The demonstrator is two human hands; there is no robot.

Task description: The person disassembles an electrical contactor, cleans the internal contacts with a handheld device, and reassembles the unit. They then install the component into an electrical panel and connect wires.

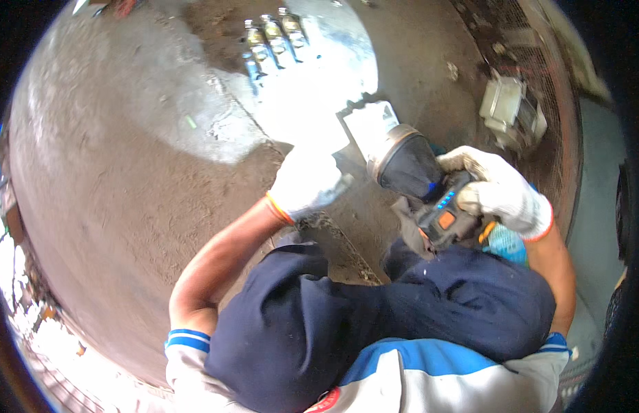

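Observation:
My left hand (310,181), in a white knit glove with an orange cuff, hangs over the floor in front of my knees. Its fingers look curled and washed out by glare, and whether anything is in them cannot be made out. In my white-gloved right hand (497,193) is a black handheld spotlight (409,165), gripped at its body, which bears a row of blue indicator lights and an orange button. Its wide head points up and left. Just beyond the head lies a pale rectangular object (372,126) with a dark edge.
Several shiny bottle-shaped items (270,38) stand in a row in a glaring patch of concrete floor (309,103). A pale metal housing (505,106) sits at right, beside a rusty mesh strip (554,103). A blue object (505,242) is partly hidden beside my right knee.

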